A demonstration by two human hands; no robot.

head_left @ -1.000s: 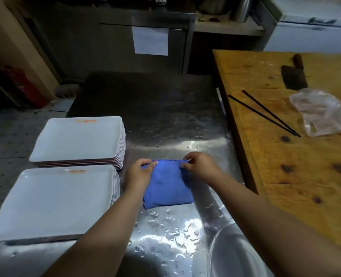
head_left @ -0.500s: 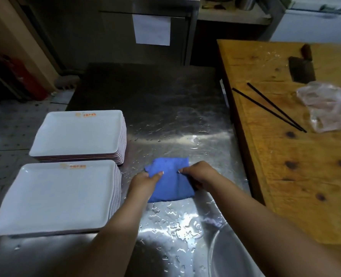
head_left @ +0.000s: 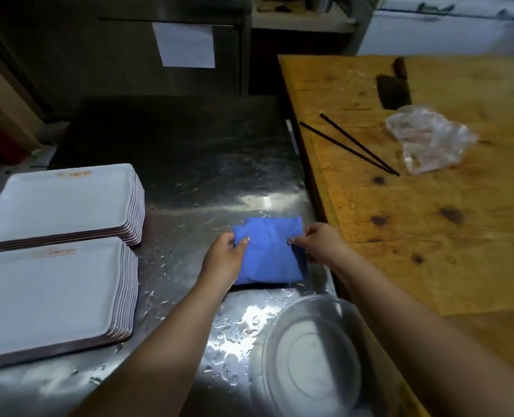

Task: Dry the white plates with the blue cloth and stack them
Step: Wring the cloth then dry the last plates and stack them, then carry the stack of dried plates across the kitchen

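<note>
Head view is showing us at the wet steel table [head_left: 189,164], where we are holding the blue cloth [head_left: 267,251] folded flat on the surface. Our left hand [head_left: 224,260] is pinching its left edge and our right hand [head_left: 319,242] is pinching its right edge, probably so that the fold is staying neat for wiping. The white plates are waiting in two piles at the left, the far stack [head_left: 63,203] and the near stack [head_left: 51,296], close enough for an easy reach. A steel bowl [head_left: 307,359] is sitting near us, just beside the wooden board [head_left: 430,221] with the chopsticks [head_left: 355,145].
</note>
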